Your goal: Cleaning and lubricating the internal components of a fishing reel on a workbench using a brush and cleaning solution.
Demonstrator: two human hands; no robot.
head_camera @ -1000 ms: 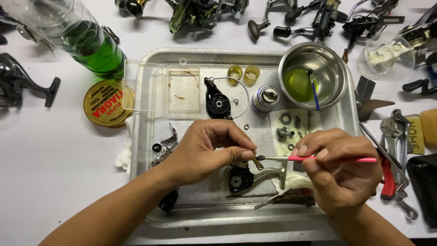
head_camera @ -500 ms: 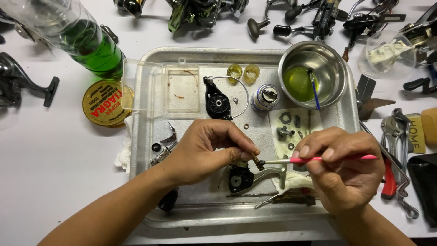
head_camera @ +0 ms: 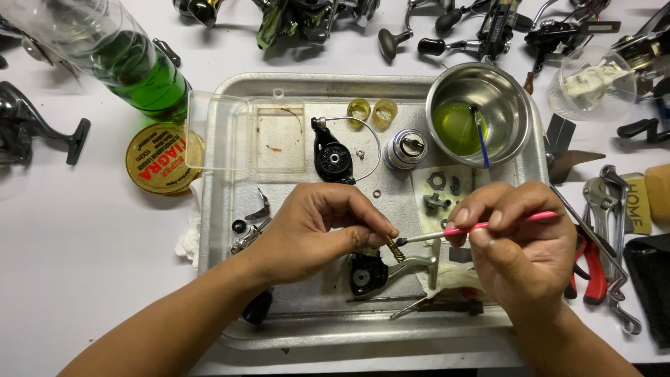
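My left hand (head_camera: 314,230) pinches a small brass worm gear (head_camera: 394,248) between thumb and fingertips over the metal tray (head_camera: 230,209). My right hand (head_camera: 520,248) holds a pink-handled brush (head_camera: 481,227), and the brush tip touches the gear. Just below the gear lies a black reel body with a silver arm (head_camera: 384,272). A black reel part with a wire bail (head_camera: 333,157) lies further back in the tray.
A steel bowl (head_camera: 481,115) with green liquid and a blue brush stands at the tray's back right. A silver spool (head_camera: 407,149), small parts on paper (head_camera: 447,188), a clear lid (head_camera: 244,139), a green bottle (head_camera: 132,70), a gold tin (head_camera: 160,159), red pliers (head_camera: 590,269) and several reels lie around.
Both hands stay over the tray. The brush tip shifted slightly along the gear, and the hands moved very little.
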